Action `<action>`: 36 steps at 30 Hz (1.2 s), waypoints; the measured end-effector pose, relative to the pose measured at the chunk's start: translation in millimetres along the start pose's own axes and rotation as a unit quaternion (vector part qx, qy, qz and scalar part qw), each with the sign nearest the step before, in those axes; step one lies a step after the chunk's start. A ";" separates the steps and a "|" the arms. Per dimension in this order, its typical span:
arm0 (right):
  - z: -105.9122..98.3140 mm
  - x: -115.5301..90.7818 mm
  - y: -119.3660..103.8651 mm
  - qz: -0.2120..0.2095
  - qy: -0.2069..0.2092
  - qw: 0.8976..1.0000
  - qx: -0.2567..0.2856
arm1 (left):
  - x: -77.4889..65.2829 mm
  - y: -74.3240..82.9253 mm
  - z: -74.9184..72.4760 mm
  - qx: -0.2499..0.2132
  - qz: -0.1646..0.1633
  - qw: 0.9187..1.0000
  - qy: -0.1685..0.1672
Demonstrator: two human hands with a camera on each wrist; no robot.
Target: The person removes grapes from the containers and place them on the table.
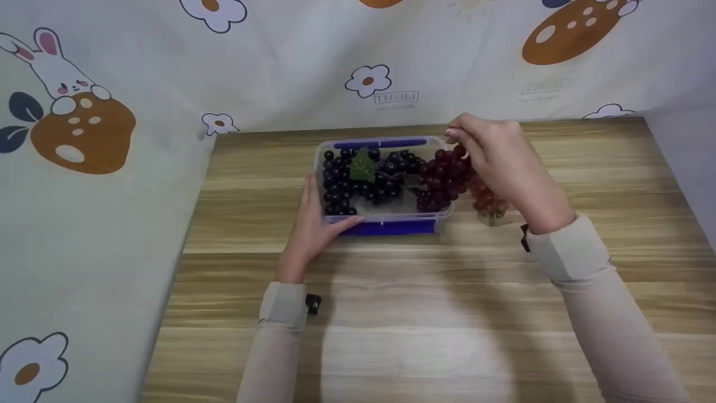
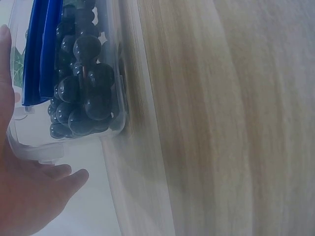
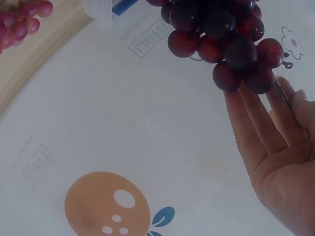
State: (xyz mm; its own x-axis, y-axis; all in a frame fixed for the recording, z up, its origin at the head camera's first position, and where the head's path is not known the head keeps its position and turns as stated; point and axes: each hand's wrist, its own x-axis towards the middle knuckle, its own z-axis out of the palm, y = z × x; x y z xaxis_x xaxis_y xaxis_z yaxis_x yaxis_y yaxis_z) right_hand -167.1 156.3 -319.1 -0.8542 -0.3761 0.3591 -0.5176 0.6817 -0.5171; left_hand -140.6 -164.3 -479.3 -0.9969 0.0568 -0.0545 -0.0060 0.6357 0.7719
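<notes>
A clear plastic food container (image 1: 391,216) with blue clips (image 1: 389,227) stands at the back of the table. My left hand (image 1: 310,226) holds its front left corner, thumb on the front rim and fingers along the left side. Inside lie black grapes (image 1: 337,193) with a green leaf (image 1: 363,166). My right hand (image 1: 506,159) pinches the stem of a dark red grape bunch (image 1: 440,182). That bunch hangs over the container's right end. In the right wrist view its lower grapes (image 3: 241,51) hang beside the fingers.
A lighter red grape bunch (image 1: 489,201) lies on the wooden table (image 1: 391,313) just right of the container, partly behind my right hand. A pale printed sheet (image 1: 302,73) rises behind the table and on its left side.
</notes>
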 end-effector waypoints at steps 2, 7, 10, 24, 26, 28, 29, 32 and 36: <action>-4.7 0.4 -1.7 0.002 0.003 1.000 0.000 | -0.2 0.0 -0.3 0.001 0.000 1.000 0.001; -15.8 -0.1 -4.7 0.004 0.017 1.000 -0.022 | -0.2 -0.3 -0.7 0.001 0.001 1.000 0.001; -21.5 -0.4 -5.1 0.000 0.028 0.999 -0.033 | -0.3 -0.7 -0.7 -0.003 0.000 1.000 0.001; -44.0 -2.5 -5.2 0.005 0.081 0.995 -0.051 | -1.7 0.2 0.5 0.003 0.011 1.000 0.005; -47.5 -3.1 -5.2 0.006 0.090 0.995 -0.051 | -1.4 0.3 0.6 0.004 0.010 1.000 0.004; -51.1 -4.0 -5.3 0.008 0.097 0.994 -0.052 | -1.3 0.3 0.7 0.005 0.010 1.000 0.004; -53.0 -4.5 -5.2 0.009 0.100 0.994 -0.051 | -1.1 0.2 0.6 0.005 0.009 1.000 0.003; -58.2 -6.0 -4.5 0.009 0.105 0.993 -0.054 | -1.0 0.0 0.5 0.003 0.009 1.000 0.002; -64.0 -8.5 -2.4 0.012 0.110 0.992 -0.065 | -1.2 -0.2 -0.1 0.001 0.005 1.000 -0.001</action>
State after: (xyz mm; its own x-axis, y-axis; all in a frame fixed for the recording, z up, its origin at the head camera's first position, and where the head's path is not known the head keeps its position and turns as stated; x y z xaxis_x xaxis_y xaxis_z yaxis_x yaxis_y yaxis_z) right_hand -155.4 198.0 -271.2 -0.8276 -0.2227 0.5153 -0.4735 0.7699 -0.4277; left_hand -139.4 -164.5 -479.3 -0.9968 0.0646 -0.0468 0.0051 0.6364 0.7713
